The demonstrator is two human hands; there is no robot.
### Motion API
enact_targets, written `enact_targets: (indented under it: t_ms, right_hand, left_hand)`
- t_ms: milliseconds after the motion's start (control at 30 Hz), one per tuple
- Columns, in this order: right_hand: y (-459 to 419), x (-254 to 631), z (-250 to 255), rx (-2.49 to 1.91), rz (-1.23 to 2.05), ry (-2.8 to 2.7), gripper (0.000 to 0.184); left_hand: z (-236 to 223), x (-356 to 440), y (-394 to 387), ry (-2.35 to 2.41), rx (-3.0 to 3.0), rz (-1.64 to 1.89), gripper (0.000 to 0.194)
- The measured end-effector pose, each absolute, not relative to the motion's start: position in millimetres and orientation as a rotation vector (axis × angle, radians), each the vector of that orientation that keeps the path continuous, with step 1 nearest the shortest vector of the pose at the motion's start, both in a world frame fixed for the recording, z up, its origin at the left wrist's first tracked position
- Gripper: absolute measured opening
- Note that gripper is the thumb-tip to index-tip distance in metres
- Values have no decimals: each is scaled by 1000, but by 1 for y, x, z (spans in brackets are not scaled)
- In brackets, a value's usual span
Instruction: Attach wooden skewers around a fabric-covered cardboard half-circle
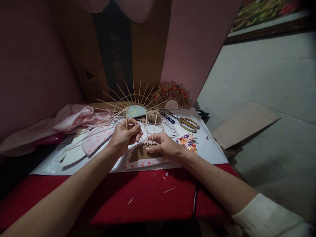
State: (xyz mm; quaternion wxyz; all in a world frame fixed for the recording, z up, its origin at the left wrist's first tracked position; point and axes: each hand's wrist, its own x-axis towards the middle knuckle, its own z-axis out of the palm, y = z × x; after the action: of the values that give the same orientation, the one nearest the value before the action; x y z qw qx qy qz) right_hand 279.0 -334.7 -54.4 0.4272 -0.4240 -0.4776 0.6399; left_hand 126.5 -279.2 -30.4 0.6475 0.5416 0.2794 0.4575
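Note:
My left hand (125,135) is closed on a thin wooden stick (142,138), whose lower end slants down to a half-round cardboard piece (138,154). That piece lies flat, its edge wrapped in pink-dotted white fabric. Two more sticks (147,126) rise from it, fanning apart. With thumb and fingers, my right hand (169,145) grips the right side of the cardboard, near the foot of the sticks. Whether its fingers also pinch a stick is hard to tell. Another stick stands upright by my left fingers.
Behind stand a stick fan with a blue-green half-round base (136,112) and a finished flowered fan (181,93). Gold-handled scissors (189,123), a blue cutter (168,118) and a twine ball (153,116) lie nearby. Pink fabric (79,118) is heaped left; floral scraps (186,141) lie right.

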Motion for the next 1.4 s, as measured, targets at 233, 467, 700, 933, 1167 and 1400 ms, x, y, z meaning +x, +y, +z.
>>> enact_targets:
  t_ms: [233, 467, 700, 933, 1167, 1400]
  right_hand:
    - [-336, 281, -54, -1064, 1619, -1224, 35]
    - [-336, 282, -54, -1065, 1516, -1373, 23]
    - [-338, 278, -51, -1161, 1453, -1362, 17]
    - [-339, 276, -50, -1202, 1441, -1324, 12]
    - [-339, 278, -49, -1155, 1497, -1327, 19]
    - [-339, 281, -53, -1077, 1621, -1248, 36]
  left_hand:
    - [-31, 126, -279, 616, 1236, 1036, 20]
    - [-32, 126, -278, 661, 1220, 998, 21]
    - [-34, 123, -276, 687, 1201, 972, 20]
    - [-27, 123, -281, 748, 1155, 985, 22]
    - [-27, 123, -276, 695, 1203, 1067, 14]
    - [-28, 122, -275, 706, 1187, 1083, 13]
